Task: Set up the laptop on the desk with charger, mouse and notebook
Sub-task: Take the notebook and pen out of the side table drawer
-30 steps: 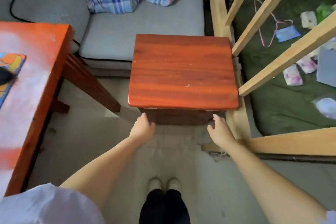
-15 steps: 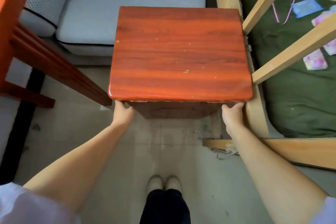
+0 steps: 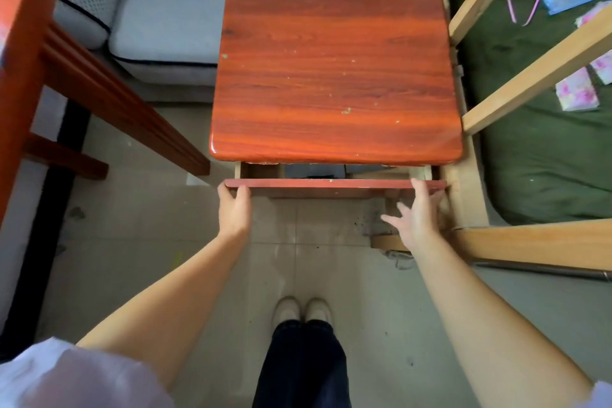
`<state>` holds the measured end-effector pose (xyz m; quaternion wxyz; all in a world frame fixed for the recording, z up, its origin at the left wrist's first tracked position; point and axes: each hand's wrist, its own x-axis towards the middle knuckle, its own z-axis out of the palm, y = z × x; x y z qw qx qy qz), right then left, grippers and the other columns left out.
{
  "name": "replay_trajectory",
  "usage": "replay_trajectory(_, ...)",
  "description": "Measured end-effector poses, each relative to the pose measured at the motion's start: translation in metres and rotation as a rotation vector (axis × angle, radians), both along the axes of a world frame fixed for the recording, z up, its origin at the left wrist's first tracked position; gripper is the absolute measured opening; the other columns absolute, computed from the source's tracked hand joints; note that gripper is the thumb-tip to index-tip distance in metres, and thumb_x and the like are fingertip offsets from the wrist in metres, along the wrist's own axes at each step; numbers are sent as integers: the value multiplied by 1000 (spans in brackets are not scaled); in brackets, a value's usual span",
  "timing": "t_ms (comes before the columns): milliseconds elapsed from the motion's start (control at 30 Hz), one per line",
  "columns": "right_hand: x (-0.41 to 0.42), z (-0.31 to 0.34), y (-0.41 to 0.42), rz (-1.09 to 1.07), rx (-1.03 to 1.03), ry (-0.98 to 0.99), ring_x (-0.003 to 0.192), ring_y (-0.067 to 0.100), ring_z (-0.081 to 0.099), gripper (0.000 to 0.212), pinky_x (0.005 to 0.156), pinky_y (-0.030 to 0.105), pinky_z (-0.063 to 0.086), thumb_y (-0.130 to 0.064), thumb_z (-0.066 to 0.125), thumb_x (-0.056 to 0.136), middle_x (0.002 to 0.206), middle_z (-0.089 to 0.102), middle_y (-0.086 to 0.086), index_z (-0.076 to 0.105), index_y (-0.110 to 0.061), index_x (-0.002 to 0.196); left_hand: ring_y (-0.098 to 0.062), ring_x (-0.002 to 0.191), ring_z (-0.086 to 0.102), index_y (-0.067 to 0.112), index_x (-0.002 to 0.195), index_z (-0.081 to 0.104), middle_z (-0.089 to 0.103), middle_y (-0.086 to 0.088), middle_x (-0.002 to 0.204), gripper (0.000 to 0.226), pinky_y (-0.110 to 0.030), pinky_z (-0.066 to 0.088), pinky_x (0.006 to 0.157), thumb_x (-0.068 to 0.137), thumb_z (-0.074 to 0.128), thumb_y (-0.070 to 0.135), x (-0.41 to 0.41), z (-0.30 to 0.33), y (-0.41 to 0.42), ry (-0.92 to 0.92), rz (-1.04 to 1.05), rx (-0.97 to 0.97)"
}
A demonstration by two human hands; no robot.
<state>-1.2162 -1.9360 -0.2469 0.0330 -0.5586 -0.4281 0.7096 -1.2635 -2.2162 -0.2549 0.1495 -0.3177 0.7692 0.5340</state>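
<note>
A small red-brown wooden cabinet (image 3: 334, 76) stands in front of me with a bare top. Its drawer (image 3: 331, 183) is pulled out a short way below the front edge. My left hand (image 3: 234, 209) grips the drawer front at its left end. At the right end, my right hand (image 3: 418, 212) holds the front with its fingers partly spread. Inside the narrow gap something dark and something grey show (image 3: 314, 172), too hidden to name. No laptop, charger, mouse or notebook is recognisable.
An orange-red desk (image 3: 20, 43) stands at the left, its legs reaching toward the cabinet. A grey sofa (image 3: 205, 10) sits behind. A pale wooden bed frame (image 3: 496, 235) with a green mattress (image 3: 546, 142) is close on the right. My feet (image 3: 303, 310) stand on tiled floor.
Both hands went from under the cabinet's front corners to the drawer front, and the drawer has slid out toward me. The view has tilted further down.
</note>
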Motion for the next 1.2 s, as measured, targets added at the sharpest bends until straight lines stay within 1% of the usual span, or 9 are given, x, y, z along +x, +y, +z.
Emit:
replay_trajectory(133,-24,12,-6,-91,-235,6,130,43,39,63,89,63,48,-33,59,88,150,25,17,28,-22,141,-31,125,39,25,139,29,33,-5,141,60,-58,42,98,86,52,41,-21,11,21,-154,416,462)
replay_trajectory(233,-33,14,-11,-96,-312,-36,122,45,46,41,76,62,53,-12,55,92,139,37,25,39,-14,129,-34,93,56,12,137,33,47,-17,118,51,-63,51,77,89,50,9,-37,13,29,-234,593,665)
replay_trajectory(467,16,-9,-24,-187,-375,-73,126,43,44,42,87,66,46,-7,49,94,140,41,23,36,-8,134,-42,113,52,3,132,32,45,-29,133,41,-65,44,92,92,41,-1,16,-1,21,-269,661,723)
replay_trajectory(633,43,-32,-30,-213,-394,-69,123,41,47,39,93,65,42,-4,45,94,137,46,19,40,-7,133,-30,87,60,2,112,43,56,-19,95,18,-57,47,95,94,46,3,42,-21,17,-300,669,658)
replay_trajectory(767,51,-52,-30,-231,-448,-68,126,37,46,42,97,61,41,-5,45,94,139,46,14,39,-9,135,-22,69,58,6,79,47,56,-10,79,16,-36,59,51,95,49,6,47,-36,15,-378,621,576)
replay_trajectory(900,54,-61,-28,-175,-422,-74,123,35,49,41,89,53,48,-11,49,94,139,47,13,41,-8,134,-21,69,59,7,82,49,57,-10,79,14,-38,59,63,95,50,10,48,-46,13,-369,598,557)
replay_trajectory(1000,57,-48,-28,39,-434,-172,109,36,61,37,76,43,55,-25,45,97,128,54,20,39,-10,130,-22,64,58,5,92,49,56,-12,74,13,-33,57,45,96,50,17,48,-39,14,-449,510,499)
replay_trajectory(1067,58,-29,-27,407,-413,-276,87,30,71,37,62,34,59,-31,41,98,107,69,19,45,-4,123,-22,55,55,6,84,49,53,-11,65,23,-32,54,44,96,48,25,50,-27,15,-564,330,430)
replay_trajectory(1200,39,-2,-28,979,0,-307,57,14,71,32,50,20,55,-23,43,96,67,75,3,66,-1,96,-16,35,59,9,68,52,58,-2,39,31,-19,49,40,94,44,25,50,1,22,-660,-232,304)
